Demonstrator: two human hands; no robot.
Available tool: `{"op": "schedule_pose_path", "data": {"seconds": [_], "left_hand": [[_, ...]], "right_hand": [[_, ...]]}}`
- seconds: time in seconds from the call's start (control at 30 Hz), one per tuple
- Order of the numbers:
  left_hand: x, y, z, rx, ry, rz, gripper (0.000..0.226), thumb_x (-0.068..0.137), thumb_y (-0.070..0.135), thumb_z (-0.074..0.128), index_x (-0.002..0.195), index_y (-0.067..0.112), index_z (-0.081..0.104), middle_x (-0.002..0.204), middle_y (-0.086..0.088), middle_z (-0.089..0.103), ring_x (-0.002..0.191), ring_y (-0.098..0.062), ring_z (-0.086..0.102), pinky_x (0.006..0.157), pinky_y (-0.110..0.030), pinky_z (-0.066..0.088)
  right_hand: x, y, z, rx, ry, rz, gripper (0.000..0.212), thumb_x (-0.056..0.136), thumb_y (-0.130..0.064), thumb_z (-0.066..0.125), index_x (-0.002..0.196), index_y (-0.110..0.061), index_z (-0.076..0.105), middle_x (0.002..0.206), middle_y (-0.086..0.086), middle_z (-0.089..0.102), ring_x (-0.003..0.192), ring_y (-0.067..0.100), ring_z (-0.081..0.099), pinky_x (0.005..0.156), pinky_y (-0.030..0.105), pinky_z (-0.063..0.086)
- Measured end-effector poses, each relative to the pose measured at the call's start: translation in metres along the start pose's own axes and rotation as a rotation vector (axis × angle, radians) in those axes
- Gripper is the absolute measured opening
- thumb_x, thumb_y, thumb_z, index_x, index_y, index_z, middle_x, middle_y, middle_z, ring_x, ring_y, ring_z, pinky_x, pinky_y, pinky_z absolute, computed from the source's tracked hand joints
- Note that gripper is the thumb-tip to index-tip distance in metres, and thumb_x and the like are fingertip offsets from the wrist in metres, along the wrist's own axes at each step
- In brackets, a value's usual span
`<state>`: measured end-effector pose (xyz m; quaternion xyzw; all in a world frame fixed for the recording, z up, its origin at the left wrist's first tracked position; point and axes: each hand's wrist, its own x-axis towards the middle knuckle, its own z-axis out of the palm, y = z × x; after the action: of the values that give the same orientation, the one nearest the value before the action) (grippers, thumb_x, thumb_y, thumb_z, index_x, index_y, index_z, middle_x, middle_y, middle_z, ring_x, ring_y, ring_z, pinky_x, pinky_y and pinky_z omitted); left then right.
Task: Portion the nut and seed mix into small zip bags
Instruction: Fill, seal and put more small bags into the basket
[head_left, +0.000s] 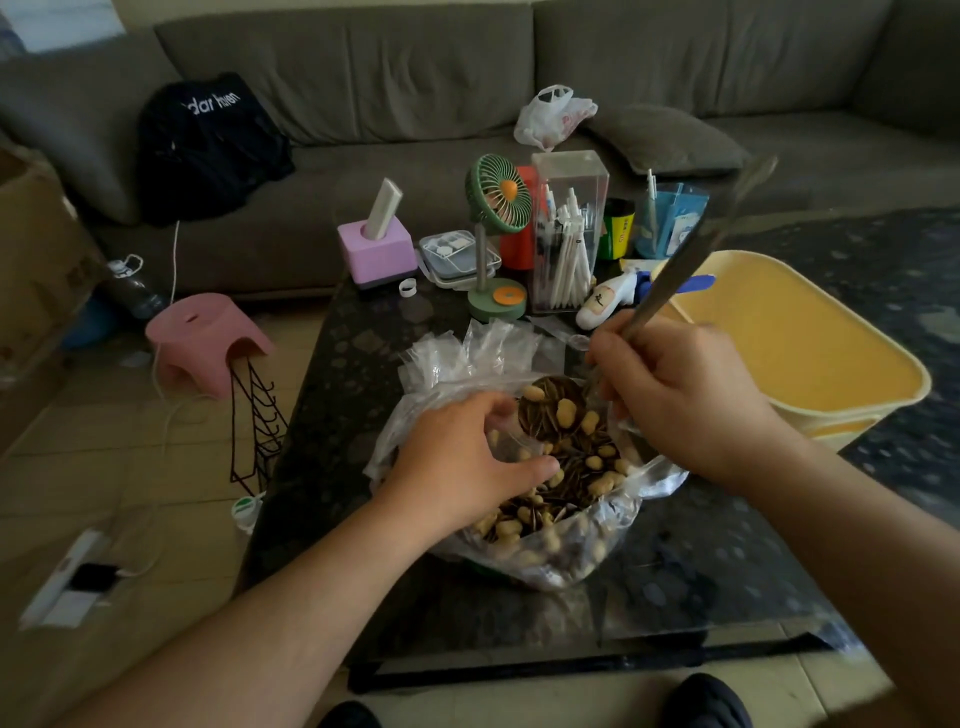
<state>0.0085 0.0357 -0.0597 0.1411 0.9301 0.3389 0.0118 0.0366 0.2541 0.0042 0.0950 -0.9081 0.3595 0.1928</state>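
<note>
A: Two hands worked over 1 big clear bag (524, 564) of nut and seed mix (582, 467), sitting mid-tabletop (675, 571), mouth open upward.

B: Left hand (462, 462) status?

A: Fingers curled inside the bag mouth, w/ what looked like a small zip bag (506, 441) held open there; grip on it partly hidden, thumb lay over the mix.

B: Right hand (680, 400)?

A: Grip pressed together round a long metal spoon (670, 286), handle slanting up-right, blurred. Spoon bowl loaded w/ peanuts + striped seeds, sat just beside left fingertips, above the mix.

B: Spare bags?

A: Pile of clear small bags (467, 348) touching the big bag's far side.

B: Surroundings?

A: Yellow tub (810, 364) at tabletop's right edge. Green desk fan (498, 197), clear box of white sticks (569, 234), pink block (376, 249) along far edge. Grey sofa (415, 78) behind; pink stool (202, 343) on floor, left.
</note>
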Motion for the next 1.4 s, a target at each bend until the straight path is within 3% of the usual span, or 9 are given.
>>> {"op": "schedule_pose_path", "data": {"seconds": [0.17,0.23,0.43,0.7,0.97,1.1,1.2,1.33,1.4], "left_hand": [[0.002,-0.002,0.004,0.002,-0.02,-0.038,0.072,0.07,0.07,0.084,0.131,0.039,0.061,0.114,0.023,0.067,0.106,0.004,0.062,0.091,-0.026,0.055],[0.003,-0.003,0.006,0.003,-0.022,-0.048,0.073,0.07,0.071,0.083,0.132,0.039,0.06,0.114,0.023,0.067,0.107,0.003,0.062,0.092,-0.027,0.055],[0.004,-0.003,0.008,0.002,-0.014,-0.069,0.067,0.073,0.067,0.083,0.129,0.038,0.06,0.113,0.023,0.064,0.105,0.002,0.06,0.078,-0.017,0.046],[0.005,-0.002,0.005,-0.036,0.021,-0.088,0.068,0.076,0.062,0.085,0.132,0.032,0.062,0.096,0.027,0.061,0.095,0.006,0.06,0.081,-0.019,0.05],[0.006,-0.002,0.006,-0.077,0.024,-0.093,0.066,0.073,0.063,0.085,0.128,0.031,0.066,0.101,0.021,0.071,0.1,0.003,0.065,0.091,-0.033,0.059],[0.004,-0.003,0.004,-0.076,0.038,-0.09,0.071,0.075,0.063,0.085,0.133,0.028,0.064,0.102,0.023,0.07,0.102,0.003,0.065,0.091,-0.029,0.057],[0.003,-0.004,0.002,-0.091,0.02,-0.095,0.064,0.076,0.061,0.085,0.129,0.031,0.065,0.105,0.021,0.071,0.099,0.007,0.064,0.085,-0.023,0.055],[0.002,-0.005,0.001,-0.077,0.029,-0.067,0.062,0.076,0.059,0.087,0.128,0.033,0.065,0.101,0.024,0.071,0.093,0.013,0.062,0.072,-0.009,0.044],[0.003,-0.006,-0.002,-0.079,0.051,-0.07,0.062,0.074,0.061,0.087,0.126,0.033,0.066,0.099,0.025,0.071,0.091,0.012,0.063,0.071,-0.009,0.045]], "right_hand": [[-0.002,0.002,0.005,-0.2,0.01,-0.291,0.03,0.103,-0.034,0.048,0.089,-0.015,0.068,0.064,-0.012,0.056,0.061,0.008,0.048,0.054,0.017,0.035],[-0.002,0.0,0.008,-0.237,-0.013,-0.349,0.032,0.105,-0.034,0.047,0.085,-0.015,0.064,0.064,-0.013,0.049,0.057,0.009,0.042,0.053,0.02,0.032],[-0.002,-0.001,0.012,-0.315,-0.032,-0.377,0.037,0.107,-0.037,0.041,0.092,-0.013,0.066,0.07,-0.005,0.056,0.059,0.018,0.053,0.057,0.039,0.045],[-0.006,0.0,0.011,-0.269,-0.06,-0.435,0.024,0.106,-0.03,0.049,0.101,-0.015,0.067,0.082,-0.006,0.058,0.066,0.019,0.057,0.06,0.039,0.049],[-0.011,-0.004,0.009,-0.313,0.048,-0.543,0.025,0.105,-0.027,0.052,0.105,-0.01,0.071,0.084,0.002,0.067,0.068,0.022,0.063,0.06,0.027,0.047],[-0.011,-0.005,0.007,-0.264,0.05,-0.532,0.02,0.105,-0.023,0.055,0.105,-0.009,0.07,0.085,0.002,0.065,0.068,0.022,0.061,0.057,0.038,0.052],[-0.009,-0.004,0.004,-0.234,0.065,-0.519,0.02,0.105,-0.018,0.055,0.101,-0.007,0.071,0.082,0.001,0.067,0.066,0.018,0.062,0.057,0.035,0.053],[-0.005,0.01,0.003,-0.235,0.082,-0.231,0.027,0.106,-0.028,0.05,0.092,-0.013,0.068,0.07,-0.004,0.064,0.056,0.014,0.06,0.055,0.039,0.053],[-0.006,0.019,0.009,-0.286,-0.028,-0.078,0.029,0.103,-0.033,0.051,0.086,-0.015,0.067,0.064,-0.007,0.063,0.053,0.008,0.058,0.051,0.028,0.049]]}}
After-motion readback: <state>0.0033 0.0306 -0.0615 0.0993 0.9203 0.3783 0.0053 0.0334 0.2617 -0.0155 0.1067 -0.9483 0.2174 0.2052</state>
